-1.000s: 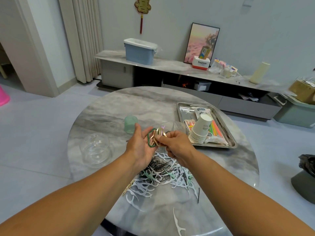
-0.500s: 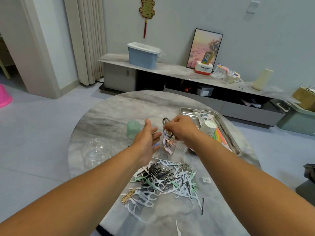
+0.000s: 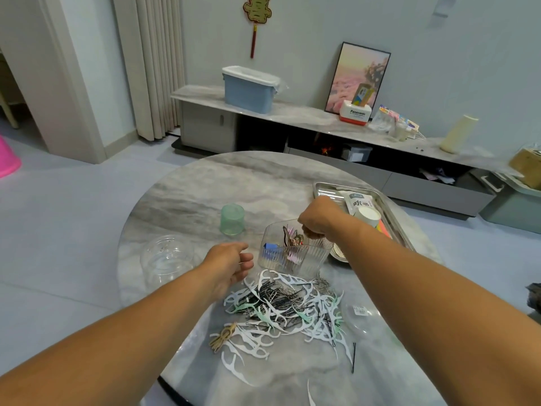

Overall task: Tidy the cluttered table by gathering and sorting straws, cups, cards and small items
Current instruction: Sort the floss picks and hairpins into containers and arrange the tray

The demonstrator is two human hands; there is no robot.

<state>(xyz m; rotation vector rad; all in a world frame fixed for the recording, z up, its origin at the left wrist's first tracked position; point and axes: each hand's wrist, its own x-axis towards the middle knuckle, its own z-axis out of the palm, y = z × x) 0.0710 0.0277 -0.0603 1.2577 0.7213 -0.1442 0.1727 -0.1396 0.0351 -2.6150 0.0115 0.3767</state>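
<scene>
The clear ribbed container (image 3: 294, 253) in the middle of the round table (image 3: 205, 183) is the thing to watch. The right hand (image 3: 317, 219) hovers right over its far rim, fingers curled downward into the mouth; whether they pinch one of the clips or have just let go, I cannot tell, since the fingertips are tucked under the knuckles. Decorative clips (image 3: 291, 237) stand upright inside, with a small blue piece (image 3: 270, 247) at the left inner wall.

The left hand (image 3: 231, 263) hangs just to the left of the container, apart from it, fingers loosely curled and holding nothing.

Just in front of the container, on the person's side, lies the heap of white floss picks and black hairpins (image 3: 287, 306), spreading wide from left to right. I would judge the left hand the nearer one for the next scoop. A wooden clip (image 3: 224, 336) lies at the heap's near left edge. The green cup (image 3: 232, 219) stands behind and left of the container; the steel tray (image 3: 392, 212) sits to its right.
</scene>
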